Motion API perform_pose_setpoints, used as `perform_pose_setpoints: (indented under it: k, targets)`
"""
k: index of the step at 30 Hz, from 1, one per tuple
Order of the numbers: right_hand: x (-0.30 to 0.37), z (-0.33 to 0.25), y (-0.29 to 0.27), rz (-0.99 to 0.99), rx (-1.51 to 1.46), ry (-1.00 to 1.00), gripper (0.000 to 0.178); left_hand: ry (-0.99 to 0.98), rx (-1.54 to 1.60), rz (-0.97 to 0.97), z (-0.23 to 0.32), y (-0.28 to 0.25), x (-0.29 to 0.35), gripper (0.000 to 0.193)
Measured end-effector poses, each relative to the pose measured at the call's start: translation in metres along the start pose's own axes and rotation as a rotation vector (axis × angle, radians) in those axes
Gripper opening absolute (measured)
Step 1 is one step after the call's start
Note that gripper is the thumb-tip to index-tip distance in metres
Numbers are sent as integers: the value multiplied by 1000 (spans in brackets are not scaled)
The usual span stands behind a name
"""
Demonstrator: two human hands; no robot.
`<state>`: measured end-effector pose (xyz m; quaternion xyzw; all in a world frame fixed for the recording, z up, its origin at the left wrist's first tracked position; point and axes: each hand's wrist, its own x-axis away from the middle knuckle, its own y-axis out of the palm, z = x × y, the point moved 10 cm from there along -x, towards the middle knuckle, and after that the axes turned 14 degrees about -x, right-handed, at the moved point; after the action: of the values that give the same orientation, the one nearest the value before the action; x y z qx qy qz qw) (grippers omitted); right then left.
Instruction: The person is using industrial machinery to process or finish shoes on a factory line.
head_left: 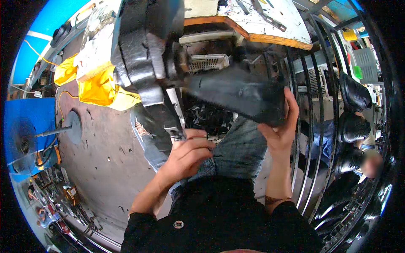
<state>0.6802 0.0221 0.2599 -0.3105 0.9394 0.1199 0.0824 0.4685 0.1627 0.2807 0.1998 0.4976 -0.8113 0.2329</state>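
My right hand (282, 124) grips the wide end of a black shoe (240, 92), thumb below and fingers over its edge. Motion blurs the shoe, and its narrower end points left to the working head of a black machine (143, 50). Just below the machine's lower metal arm (172, 122) is my left hand (190, 155), fingers bent and close together. Whatever those fingers hold, if anything, is hidden from view.
Black scraps (209, 118) lie beneath the machine, near a pale plastic basket (209, 62). A white worktable (274, 17) with tools stands ahead. Yellow cloth (97, 90) hangs at left, by a fan (71, 126). A black rack (314, 84) with shoes and another person are on the right.
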Motion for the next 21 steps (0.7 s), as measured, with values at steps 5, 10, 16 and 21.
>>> perform_pose_setpoints:
  k: [5,10,16,21]
  targets:
    - [-9,0,-18,5,-191,-40,99,-804,512,-20,-87,37,58,43]
    - [-1,-9,-7,-145,-118,-232,87,-912,1057,341,-106,26,75,90]
    - [-20,-23,3,-79,-634,-8,68,-921,1001,440,-106,3,59,50]
    - [-17,-73,32,-157,-152,-290,81,-1039,1156,433,-109,13,71,69]
